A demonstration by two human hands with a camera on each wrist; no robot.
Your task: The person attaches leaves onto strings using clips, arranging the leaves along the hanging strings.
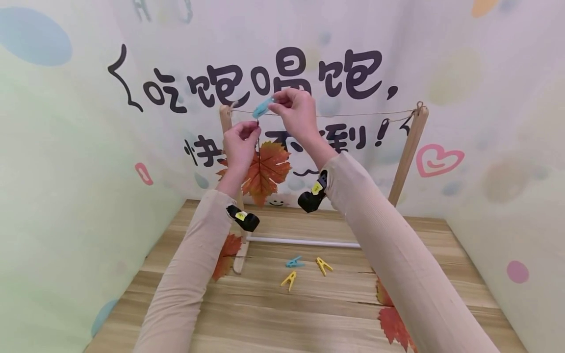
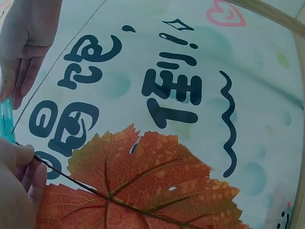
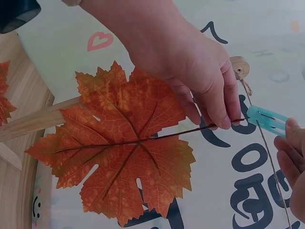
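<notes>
My left hand (image 1: 240, 144) pinches the dark stem of an orange-red artificial maple leaf (image 1: 266, 171), which hangs below the fingers. Above it, my right hand (image 1: 296, 112) grips a light blue clothespin (image 1: 263, 107) by its handle end. The clothespin lies across the thin twine (image 1: 344, 115), near the left wooden post. In the right wrist view the jaws of the clothespin (image 3: 267, 120) sit over the twine, with the stem tip right at them. The left wrist view shows the leaf (image 2: 143, 186) spread out beside the left fingers.
Wooden posts (image 1: 408, 157) hold the twine, and a white rod (image 1: 304, 241) joins them low down. On the table (image 1: 265, 314) lie a blue clothespin (image 1: 295, 262) and two yellow clothespins (image 1: 289, 281). More leaves lie at the left (image 1: 227, 257) and right (image 1: 393, 326).
</notes>
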